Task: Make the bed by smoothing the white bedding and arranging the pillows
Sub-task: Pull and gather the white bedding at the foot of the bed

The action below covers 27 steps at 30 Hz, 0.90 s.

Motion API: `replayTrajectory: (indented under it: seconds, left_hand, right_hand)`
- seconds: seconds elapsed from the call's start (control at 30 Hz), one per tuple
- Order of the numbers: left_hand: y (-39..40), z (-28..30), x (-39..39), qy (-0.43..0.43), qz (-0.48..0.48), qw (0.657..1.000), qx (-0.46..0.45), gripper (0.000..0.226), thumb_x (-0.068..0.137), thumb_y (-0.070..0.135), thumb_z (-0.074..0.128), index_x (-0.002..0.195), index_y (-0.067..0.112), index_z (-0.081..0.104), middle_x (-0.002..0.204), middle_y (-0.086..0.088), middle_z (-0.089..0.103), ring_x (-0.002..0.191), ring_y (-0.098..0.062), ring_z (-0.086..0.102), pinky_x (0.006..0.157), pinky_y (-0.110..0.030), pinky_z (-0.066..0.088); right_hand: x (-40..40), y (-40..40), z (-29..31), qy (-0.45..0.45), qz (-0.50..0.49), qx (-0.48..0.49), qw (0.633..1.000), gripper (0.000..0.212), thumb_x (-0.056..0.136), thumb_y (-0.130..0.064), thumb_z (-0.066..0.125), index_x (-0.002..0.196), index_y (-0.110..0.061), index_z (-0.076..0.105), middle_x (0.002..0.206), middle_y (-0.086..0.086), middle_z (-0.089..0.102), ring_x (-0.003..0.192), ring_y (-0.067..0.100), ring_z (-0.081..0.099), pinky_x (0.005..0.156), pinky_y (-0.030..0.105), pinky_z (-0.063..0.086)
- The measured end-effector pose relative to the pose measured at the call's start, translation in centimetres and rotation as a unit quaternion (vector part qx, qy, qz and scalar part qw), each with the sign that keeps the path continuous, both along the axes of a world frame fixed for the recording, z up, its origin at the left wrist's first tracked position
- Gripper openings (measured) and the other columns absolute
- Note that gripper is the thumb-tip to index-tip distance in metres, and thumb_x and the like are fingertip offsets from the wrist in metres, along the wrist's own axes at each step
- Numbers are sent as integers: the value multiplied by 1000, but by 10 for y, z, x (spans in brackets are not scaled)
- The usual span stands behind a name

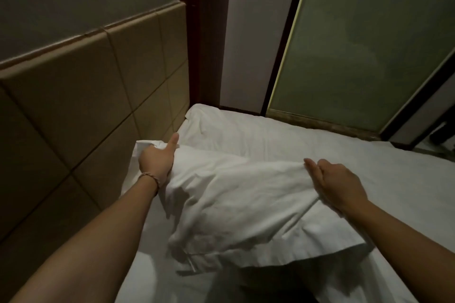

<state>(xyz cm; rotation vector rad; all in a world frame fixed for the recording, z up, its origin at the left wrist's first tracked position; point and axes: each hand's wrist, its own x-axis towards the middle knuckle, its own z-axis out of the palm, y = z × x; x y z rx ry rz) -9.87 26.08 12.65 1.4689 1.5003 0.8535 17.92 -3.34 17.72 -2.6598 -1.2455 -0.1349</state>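
Observation:
A white pillow (236,206) is held up a little above the bed, its wrinkled case hanging toward me. My left hand (157,158) grips its far left corner, thumb pointing up toward the headboard. My right hand (337,184) grips its far right edge with fingers curled under the cloth. A second white pillow (221,125) lies flat in the far corner against the headboard. The white sheet (369,162) covers the mattress around both.
A tan padded headboard (86,86) runs along the left side. A dark wood post (204,32) and a frosted glass panel (364,44) stand beyond the bed's far edge. Floor shows at the far right.

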Motion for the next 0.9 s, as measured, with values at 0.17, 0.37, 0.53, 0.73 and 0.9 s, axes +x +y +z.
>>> replayTrajectory:
  seconds: [0.17,0.37,0.53,0.73,0.9]
  left_hand:
    - [50,-27,64,23,4,1000,-13,69,82,73,59,80,5,67,81,-10,65,83,-27,60,74,-32,43]
    - [90,-83,117,99,23,994,-36,72,82,75,55,73,4,61,70,-7,58,81,-29,57,71,-33,41]
    - [132,-136,151,105,43,991,-77,76,84,74,52,85,-1,66,80,-11,63,87,-32,62,74,-33,41]
    - [175,-207,167,203,-107,972,-42,79,90,76,36,117,7,66,121,-13,65,119,-33,53,106,-43,36]
    - [166,-224,116,369,-88,925,34,85,89,74,18,141,13,46,146,-11,45,137,-34,33,114,-54,21]
  right_hand:
    - [63,55,-36,6,-5,-35,999,60,96,-64,15,84,-20,54,67,-1,57,59,14,56,51,26,37]
    - [133,121,-99,45,33,-83,995,77,86,-72,4,93,-17,57,74,5,63,66,22,62,68,37,55]
    - [166,182,-171,29,50,-79,995,65,101,-56,10,92,-15,59,70,6,61,59,27,59,56,34,48]
    - [171,226,-254,133,-26,-130,982,72,87,-69,3,85,-16,53,76,0,58,72,21,59,68,34,48]
    - [141,252,-254,55,9,9,998,62,100,-57,28,115,-6,59,110,15,59,99,34,53,84,46,45]
